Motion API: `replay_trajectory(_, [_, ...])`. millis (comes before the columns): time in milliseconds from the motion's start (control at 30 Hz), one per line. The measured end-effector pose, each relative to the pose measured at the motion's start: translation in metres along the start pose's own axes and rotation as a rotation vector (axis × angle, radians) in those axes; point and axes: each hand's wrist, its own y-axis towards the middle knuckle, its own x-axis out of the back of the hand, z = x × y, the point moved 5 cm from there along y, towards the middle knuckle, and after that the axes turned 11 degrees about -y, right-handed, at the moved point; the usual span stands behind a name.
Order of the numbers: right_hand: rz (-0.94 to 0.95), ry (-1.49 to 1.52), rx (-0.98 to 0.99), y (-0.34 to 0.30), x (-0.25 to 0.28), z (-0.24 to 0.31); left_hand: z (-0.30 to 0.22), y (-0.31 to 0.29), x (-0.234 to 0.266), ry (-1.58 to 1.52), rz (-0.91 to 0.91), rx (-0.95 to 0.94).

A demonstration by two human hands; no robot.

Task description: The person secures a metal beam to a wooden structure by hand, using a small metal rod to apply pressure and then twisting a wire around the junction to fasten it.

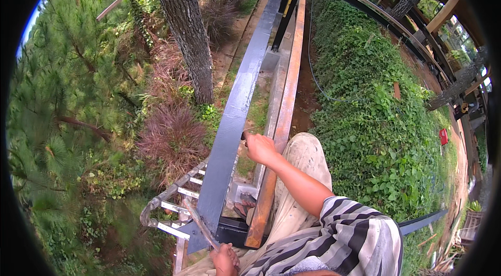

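A small dark thing [244, 135] is at the right edge of the big grey beam [240, 101], part of the way along it. Fingers hide most of it, so I can't tell what it is. It could fall into the gap right of the grey beam if the fingers got loose. A thin brown stick [199, 222] slants over the grey beam's near end. A bump could make it slip off the left side. The grey top looks shiny, and if it is slick, things could slide on it.

The right hand [261, 149] is curled around the dark thing, beside the grey beam's right edge. Its arm stretches out from the striped sleeve [357, 224], over the rusty beam [288, 93] that is right of the grey one. Leaning too far could make the person wobble. The left hand [225, 260] is wrapped around the stick's low end, close to the body, just right of the grey beam's near end. The two hands are well apart. A ladder [173, 230] is left of the grey beam's near end, where a swinging stick might hit it.
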Motion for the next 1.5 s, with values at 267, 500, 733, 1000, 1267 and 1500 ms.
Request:
replay_trajectory(267, [0.319, -0.126, 0.141, 0.005, -0.060, 0.016, 0.078, 0.134, 0.121, -0.130, 0.219, 0.394])
replay_trajectory(500, [0.752, -0.178, 0.190, -0.022, -0.106, 0.021, 0.034, 0.048, 0.036, 0.022, 0.108, 0.136])
replay_trajectory(733, [0.844, -0.190, 0.379, -0.037, -0.126, 0.032, 0.016, 0.019, 0.020, 0.040, 0.068, 0.090])
replay_trajectory(1000, [0.713, -0.137, 0.470, -0.035, -0.160, 0.029, 0.019, 0.007, 0.011, -0.014, 0.068, 0.071])
replay_trajectory(1267, [0.750, -0.210, 0.474, -0.039, -0.102, 0.046, 0.011, 0.022, 0.021, 0.034, -0.127, 0.083])
replay_trajectory(1500, [0.940, -0.318, 0.391, -0.039, -0.104, 0.046, -0.006, -0.011, -0.009, -0.021, 0.002, 0.023])
